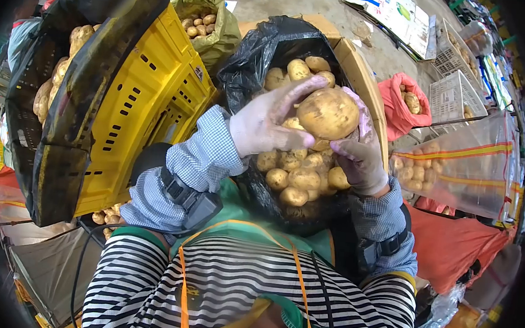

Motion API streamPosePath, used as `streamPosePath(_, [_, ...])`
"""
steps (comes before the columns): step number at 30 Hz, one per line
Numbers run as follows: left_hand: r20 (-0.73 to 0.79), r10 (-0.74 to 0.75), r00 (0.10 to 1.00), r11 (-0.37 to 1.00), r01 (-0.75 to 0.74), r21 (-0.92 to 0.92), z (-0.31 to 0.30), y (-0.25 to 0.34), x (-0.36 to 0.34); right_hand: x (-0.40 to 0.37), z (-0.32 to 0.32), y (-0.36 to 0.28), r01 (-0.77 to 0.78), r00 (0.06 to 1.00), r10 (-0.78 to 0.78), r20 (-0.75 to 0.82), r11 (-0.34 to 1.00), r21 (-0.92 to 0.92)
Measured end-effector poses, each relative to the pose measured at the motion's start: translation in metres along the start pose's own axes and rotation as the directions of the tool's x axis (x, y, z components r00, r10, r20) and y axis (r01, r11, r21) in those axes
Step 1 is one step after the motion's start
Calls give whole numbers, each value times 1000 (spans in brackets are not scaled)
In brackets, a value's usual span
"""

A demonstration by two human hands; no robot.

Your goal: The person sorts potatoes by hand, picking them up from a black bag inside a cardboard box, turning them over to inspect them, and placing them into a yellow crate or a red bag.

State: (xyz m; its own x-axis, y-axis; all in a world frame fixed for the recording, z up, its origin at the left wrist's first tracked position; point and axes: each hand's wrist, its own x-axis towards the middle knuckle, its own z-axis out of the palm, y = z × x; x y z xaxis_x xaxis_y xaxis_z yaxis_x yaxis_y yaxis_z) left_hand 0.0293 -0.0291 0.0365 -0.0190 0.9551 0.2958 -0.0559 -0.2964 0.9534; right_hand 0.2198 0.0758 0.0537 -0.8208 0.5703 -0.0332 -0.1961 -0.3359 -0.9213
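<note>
A large potato (328, 113) with brown specks is held up between my two gloved hands. On its left, my left hand (269, 121) curves round it, fingertips at the top edge and thumb near the lower edge. From the other side my right hand (365, 153) grips it, with fingers behind and thumb below. Both gloves are pale with purple stains. Under the hands, several smaller potatoes (304, 178) fill a black plastic bag (246, 61), which lines a cardboard box (363, 70).
At left a yellow crate (135, 101) stands tilted, potatoes (59, 77) beyond its dark rim. Behind it is an olive sack (223, 31) of potatoes. To the right are a pink sack (396, 116), a clear bag (478, 159) of potatoes and white crates (453, 96). Flattened cartons (397, 17) lie on the floor.
</note>
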Motion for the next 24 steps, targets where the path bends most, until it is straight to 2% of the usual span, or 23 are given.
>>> streamPosePath(1, [-1,1,1000,1000,-1,-2,3,3,0,-1,-1,1,-2,1000,2,-6,1000,-23])
streamPosePath(3, [-34,-88,996,993,85,-82,11,7,-1,-2,-5,5,-7,1000,7,-12,999,-49])
streamPosePath(5, [-33,-52,998,996,50,-70,12,2,-2,-1,-10,11,72,997,-72,18,997,-36])
streamPosePath(6, [27,19,999,962,-26,273,11,4,0,-3,-10,9,72,997,-72,15,997,-39])
streamPosePath(7, [111,68,992,808,-120,577,12,6,2,-6,-9,6,140,985,-136,106,990,-34])
streamPosePath(8, [169,149,974,773,-222,594,14,9,5,-9,-9,3,207,961,-198,191,978,-26])
streamPosePath(9, [183,157,971,779,-235,581,17,4,5,-11,-14,6,212,964,-203,175,976,-38])
streamPosePath(10, [80,180,980,919,-197,341,20,-5,7,-12,-24,12,-14,994,-6,108,983,186])
streamPosePath(11, [-12,170,985,984,-169,58,25,-12,12,-15,-36,14,-203,979,189,75,889,409])
streamPosePath(12, [-92,98,991,992,-90,87,23,0,17,-14,-42,13,-161,987,130,94,830,535])
streamPosePath(13, [-224,50,973,996,-32,80,22,9,24,-15,-45,2,-139,989,136,50,784,605])
streamPosePath(14, [-354,41,934,998,-22,59,21,15,30,-21,-52,-14,-35,999,52,-8,769,639])
streamPosePath(15, [-450,29,893,997,-60,-56,11,8,34,-26,-57,-31,59,998,-29,-57,742,667])
streamPosePath(17, [-572,-123,811,982,18,-186,-1,9,39,-43,-79,-82,275,961,-184,-206,716,641])
streamPosePath(18, [-573,-118,811,983,12,-184,-3,11,39,-53,-95,-108,387,922,-278,-269,691,611])
streamPosePath(20, [-596,-213,774,927,-32,-373,-4,16,36,-77,-150,-172,578,807,-446,-388,733,359])
streamPosePath(21, [-598,-202,775,921,-58,-385,-6,15,34,-87,-181,-210,541,840,-420,-344,683,490])
streamPosePath(22, [-611,-217,762,922,-45,-384,-6,16,32,-95,-230,-251,619,754,-493,-433,754,220])
streamPosePath(23, [-625,-230,746,924,-35,-382,-7,17,31,-101,-286,-287,631,701,-509,-500,770,100])
streamPosePath(24, [-657,-225,719,938,-23,-347,-8,15,30,-107,-321,-308,655,691,-384,-613,691,305])
